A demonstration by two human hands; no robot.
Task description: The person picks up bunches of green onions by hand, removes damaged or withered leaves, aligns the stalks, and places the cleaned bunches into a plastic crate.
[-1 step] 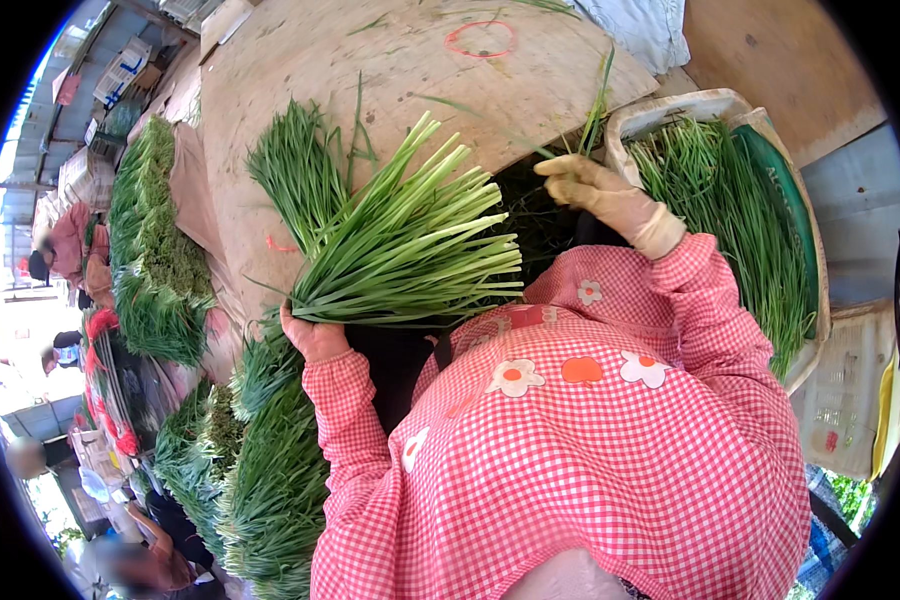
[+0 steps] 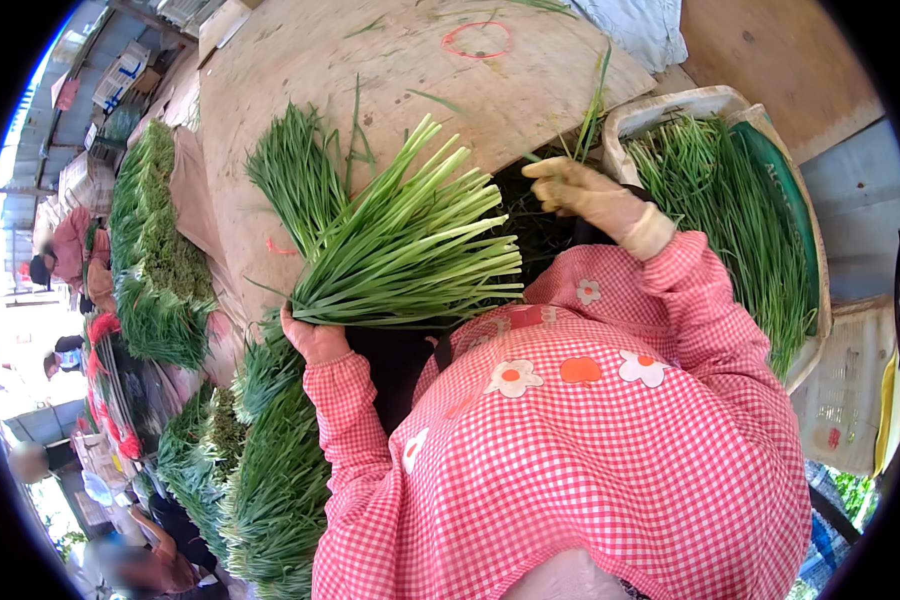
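My left hand [image 2: 315, 335] is closed round the leafy end of a bunch of garlic chives [image 2: 420, 245]. Its pale cut stems fan out to the right, over the front edge of the wooden table. Another chive bunch [image 2: 295, 160] lies on the board, partly under the held one. My right hand [image 2: 585, 195], in a thin stained glove, is raised right of the stem ends and apart from them. Its fingers are curled together; whether anything is between them is hidden and slightly blurred. A bit of green leaf [image 2: 532, 157] shows right by its fingertips.
The wooden table [image 2: 390, 60] carries loose leaves and a red rubber band [image 2: 477, 40]. To the right stands a white crate [image 2: 625, 125] full of chives. Chive heaps [image 2: 280, 490] lie at the left. Other people [image 2: 70, 245] are at the far left.
My right hand has shifted slightly left and its fingers have curled in more. The long thin leaf stretching toward it now shows only as short pieces. My left hand and the bunch stay put.
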